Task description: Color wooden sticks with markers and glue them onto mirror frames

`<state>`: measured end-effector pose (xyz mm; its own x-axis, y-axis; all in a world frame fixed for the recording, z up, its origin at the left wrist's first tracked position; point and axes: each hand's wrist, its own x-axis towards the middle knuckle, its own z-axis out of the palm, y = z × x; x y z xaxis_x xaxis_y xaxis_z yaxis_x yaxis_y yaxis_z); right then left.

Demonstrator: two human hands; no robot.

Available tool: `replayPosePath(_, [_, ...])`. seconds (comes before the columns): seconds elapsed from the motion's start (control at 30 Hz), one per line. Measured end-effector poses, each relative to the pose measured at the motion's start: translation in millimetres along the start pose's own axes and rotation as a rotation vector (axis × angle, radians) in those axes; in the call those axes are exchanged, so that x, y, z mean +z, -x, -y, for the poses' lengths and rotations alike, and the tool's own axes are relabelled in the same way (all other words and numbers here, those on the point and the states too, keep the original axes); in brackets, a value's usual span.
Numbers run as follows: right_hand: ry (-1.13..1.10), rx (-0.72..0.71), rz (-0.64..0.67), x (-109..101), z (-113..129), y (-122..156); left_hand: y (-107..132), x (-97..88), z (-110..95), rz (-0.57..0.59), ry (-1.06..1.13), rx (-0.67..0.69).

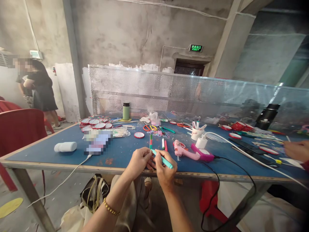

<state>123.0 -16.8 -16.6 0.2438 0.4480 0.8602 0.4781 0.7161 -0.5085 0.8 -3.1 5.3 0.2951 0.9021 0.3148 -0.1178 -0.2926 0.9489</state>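
My right hand (165, 169) is closed around a teal stick (163, 159) at the table's near edge. My left hand (140, 161), a gold bracelet on its wrist, pinches the stick's left end. Both hands meet just over the blue table (60, 158). A green-and-red stick (151, 141) and short red and white sticks (164, 144) lie just beyond my fingers. A pink hot glue gun (184, 150) lies to the right of my right hand, with a pink round object (204, 153) beside it.
Red-rimmed round mirrors (95, 123) are piled at the far left, more at the far right. A green flask (126, 111), scissors (149, 127), a white cup (196, 132), a white bottle (65, 147) and cables lie about. Another person's hand (295, 150) rests at the right; someone stands far left.
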Motion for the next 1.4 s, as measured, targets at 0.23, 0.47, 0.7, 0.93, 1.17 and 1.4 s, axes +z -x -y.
replayPosePath(0.23, [0.001,0.015,-0.025,1.0,0.9,-0.2,0.1,0.5,-1.2,0.004,0.013,-0.014])
replayPosePath(0.47, [0.03,-0.001,-0.027,-0.1,1.7,-0.3,-0.4,-0.2,0.4,0.003,0.009,-0.009])
replayPosePath(0.7, [-0.001,-0.014,0.017,-0.5,2.1,-0.2,0.4,-0.3,-0.7,-0.007,-0.011,-0.002])
replayPosePath(0.93, [0.027,-0.054,0.028,-0.9,4.5,-2.3,-0.4,-0.5,-1.1,-0.013,-0.017,0.004])
replayPosePath(1.17, [0.03,-0.07,0.034,-0.3,4.0,-3.6,-0.6,-0.7,-0.1,-0.015,-0.025,0.014])
replayPosePath(1.4, [0.037,-0.047,-0.003,-1.1,3.6,-2.2,0.5,-0.4,1.0,0.0,-0.009,0.008])
